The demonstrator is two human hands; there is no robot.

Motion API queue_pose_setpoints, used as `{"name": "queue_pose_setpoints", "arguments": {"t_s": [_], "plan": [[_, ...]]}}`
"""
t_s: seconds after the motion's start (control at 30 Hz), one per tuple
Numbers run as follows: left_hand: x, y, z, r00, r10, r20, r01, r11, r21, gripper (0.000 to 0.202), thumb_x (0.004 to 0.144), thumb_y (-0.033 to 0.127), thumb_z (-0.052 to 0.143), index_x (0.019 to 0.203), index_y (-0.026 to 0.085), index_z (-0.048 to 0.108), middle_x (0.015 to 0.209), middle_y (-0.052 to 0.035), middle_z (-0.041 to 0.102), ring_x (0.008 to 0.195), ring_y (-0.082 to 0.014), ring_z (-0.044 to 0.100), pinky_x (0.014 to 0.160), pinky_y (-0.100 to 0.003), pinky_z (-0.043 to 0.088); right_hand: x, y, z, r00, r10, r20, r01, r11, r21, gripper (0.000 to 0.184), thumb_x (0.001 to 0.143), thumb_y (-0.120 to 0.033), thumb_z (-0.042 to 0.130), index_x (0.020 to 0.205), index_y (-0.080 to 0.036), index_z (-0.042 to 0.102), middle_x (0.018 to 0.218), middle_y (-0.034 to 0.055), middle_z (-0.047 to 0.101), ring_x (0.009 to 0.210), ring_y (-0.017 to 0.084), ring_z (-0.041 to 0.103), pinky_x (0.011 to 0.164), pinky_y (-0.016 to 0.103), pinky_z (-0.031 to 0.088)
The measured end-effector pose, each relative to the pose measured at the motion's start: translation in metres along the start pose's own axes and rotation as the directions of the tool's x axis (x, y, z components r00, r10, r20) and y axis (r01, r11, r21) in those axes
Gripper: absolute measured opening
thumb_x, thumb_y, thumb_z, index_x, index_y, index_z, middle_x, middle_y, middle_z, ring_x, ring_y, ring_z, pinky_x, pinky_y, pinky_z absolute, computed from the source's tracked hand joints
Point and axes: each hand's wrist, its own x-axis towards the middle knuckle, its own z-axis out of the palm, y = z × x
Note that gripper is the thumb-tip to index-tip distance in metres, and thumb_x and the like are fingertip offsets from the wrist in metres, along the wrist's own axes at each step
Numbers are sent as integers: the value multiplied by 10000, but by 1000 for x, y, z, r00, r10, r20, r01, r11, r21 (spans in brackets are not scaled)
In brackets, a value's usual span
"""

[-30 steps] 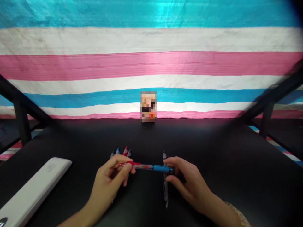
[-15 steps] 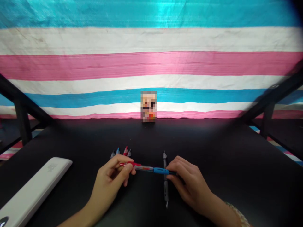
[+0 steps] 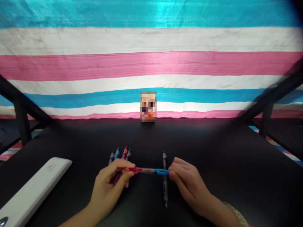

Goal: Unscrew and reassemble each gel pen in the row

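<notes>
A pen point(image 3: 148, 171) with a red end, clear barrel and blue grip spans the gap between my hands, nearly level above the table. My left hand point(image 3: 107, 181) pinches its red end between thumb and fingers. At the other side, my right hand point(image 3: 189, 181) has its fingers closed on the blue end, hiding the tip. A grey-and-clear pen point(image 3: 165, 189) lies lengthwise on the table, crossing beneath the held one, just left of my right hand. Beyond my left hand lie several pens, among them a blue-topped pen point(image 3: 116, 153) and a red-topped pen point(image 3: 125, 152), partly covered by that hand.
A white power-bank-like block point(image 3: 38, 189) lies at the left of the black table point(image 3: 201, 142). A small pixelated card-like item point(image 3: 148, 107) stands at the back edge before a striped sheet point(image 3: 94, 67). Black frame bars point(image 3: 274, 94) slant at both sides.
The held pen has become more level. My right fingers have closed over its dark tip, which showed before. My left hand has shifted slightly left. The pens on the table lie as before.
</notes>
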Motion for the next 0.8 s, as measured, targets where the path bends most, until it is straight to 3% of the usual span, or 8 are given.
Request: {"name": "queue_pose_setpoints", "arguments": {"t_s": [0.3, 0.4, 0.47, 0.6, 0.7, 0.8], "plan": [[3, 3, -3, 974, 223, 49, -222, 974, -36, 271, 893, 30, 586, 1006, 239, 719, 857, -15, 692, 521, -81, 608, 506, -169, 526, 0, -4, -2, 975, 194, 112, -213, 957, 198, 460, 1065, -394, 357, 648, -204, 399, 652, -24, 429, 606, 136, 422, 575, 268, 315], [3, 4, -3, 970, 240, 51, -238, 971, -38, 292, 883, 26, 603, 1024, 248, 730, 881, -15, 700, 532, -78, 621, 523, -164, 531, 0, -5, -2, 955, 252, 156, -288, 912, 291, 487, 1062, -442, 372, 645, -199, 438, 629, -38, 409, 575, 122, 379, 544, 258, 294], [3, 5, -2, 983, 181, 20, -180, 983, -41, 269, 877, 49, 632, 1006, 263, 732, 828, 10, 694, 527, -74, 617, 533, -156, 526, 0, -7, -2, 948, 271, 167, -312, 896, 317, 489, 1063, -446, 374, 658, -194, 484, 620, -42, 411, 564, 118, 371, 536, 254, 293], [5, 7, 0, 995, -101, -6, 99, 987, -126, 168, 842, 144, 740, 956, 267, 726, 675, 51, 641, 561, -84, 602, 538, -137, 488, 2, -10, -2, 970, 218, 105, -238, 937, 254, 455, 1067, -393, 380, 725, -187, 598, 664, -19, 480, 606, 131, 455, 575, 258, 348], [13, 12, 3, 975, -223, 22, 221, 940, -258, 101, 824, 231, 792, 907, 238, 735, 827, 13, 683, 727, -110, 629, 650, -153, 507, 2, -9, 1, 986, 147, 84, -162, 966, 202, 399, 1066, -340, 386, 795, -196, 641, 664, -11, 524, 665, 157, 526, 634, 274, 400], [26, 19, 5, 956, -292, 28, 276, 860, -428, 106, 856, 308, 771, 899, 217, 737, 957, -21, 706, 888, -151, 655, 797, -207, 530, 0, -5, 3, 990, 139, -7, -136, 975, 175, 292, 1056, -311, 408, 993, -206, 674, 707, -7, 570, 678, 165, 568, 651, 282, 431]]}}
